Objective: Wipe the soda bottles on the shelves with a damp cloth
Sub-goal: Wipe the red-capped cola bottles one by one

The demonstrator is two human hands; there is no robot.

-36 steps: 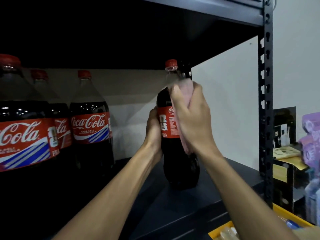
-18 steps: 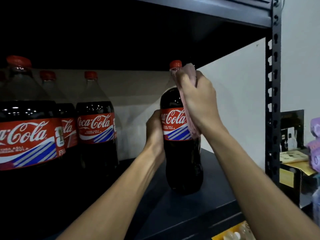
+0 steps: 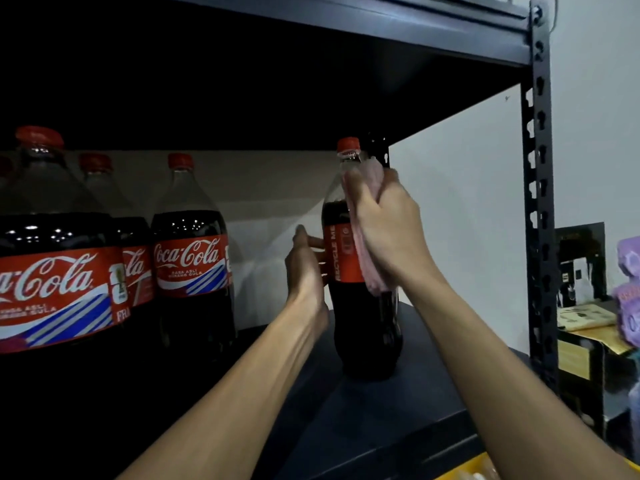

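- The bottle (image 3: 363, 327) being wiped stands upright on the dark shelf (image 3: 398, 420), towards its right end. Its red cap (image 3: 348, 144) is on.
- The side of its label that faces me reads "RECYCLE ME", running up the red band.
- The right hand (image 3: 388, 233) is closed tight round a pink cloth (image 3: 375, 282). It presses the cloth against the bottle's right side, from the clear shoulder down over the label.
- A bunch of cloth pokes out above the knuckles, just below the cap, and a tail hangs out under the heel of the hand, against the dark cola.
- The left hand (image 3: 304, 268) holds the bottle from the left at label height. Its thumb is up and its fingertips are on the red band; how far they curl round the back I cannot tell.
- Three more bottles stand upright further left on the same shelf: a near one (image 3: 52, 271), one behind it (image 3: 136, 265) and a third (image 3: 190, 258) nearest the hands. All show the Coca-Cola script, and there is a gap between them and the bottle in hand.
- An upper shelf (image 3: 381, 26) runs overhead, fixed to a slotted post (image 3: 540, 202) on the right.
- A pale wall (image 3: 457, 202) is behind.
- Past the post there are purple packs (image 3: 628, 292), and low down the yellow corner of a crate (image 3: 464, 469).
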